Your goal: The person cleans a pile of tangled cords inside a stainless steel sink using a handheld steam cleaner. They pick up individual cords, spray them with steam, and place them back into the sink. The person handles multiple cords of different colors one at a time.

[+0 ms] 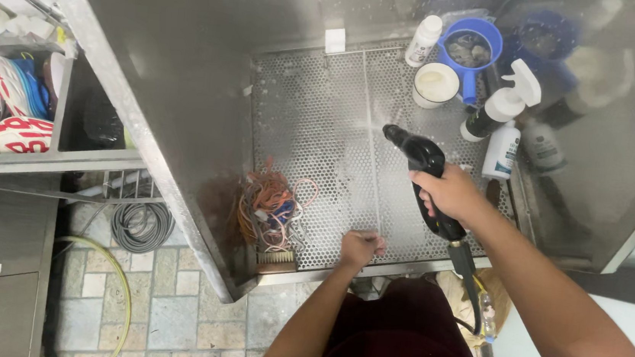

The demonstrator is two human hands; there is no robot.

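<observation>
My right hand (450, 194) grips a black spray gun (425, 173) with a hose running down from its handle; its nozzle points up-left over the perforated metal tray (323, 110) of a steel wash booth. My left hand (361, 247) is closed into a fist at the tray's front edge, and nothing shows inside it. A tangle of orange and white laces (273, 205) lies at the tray's front left, with a small scrubbing brush (277, 261) just below it.
At the tray's back right stand a white bottle (424, 40), a blue scoop (470, 50), a white tub (435, 84) and spray bottles (500, 106). Sneakers (10, 106) sit on a shelf at left. A coiled hose (141, 224) lies on the tiled floor.
</observation>
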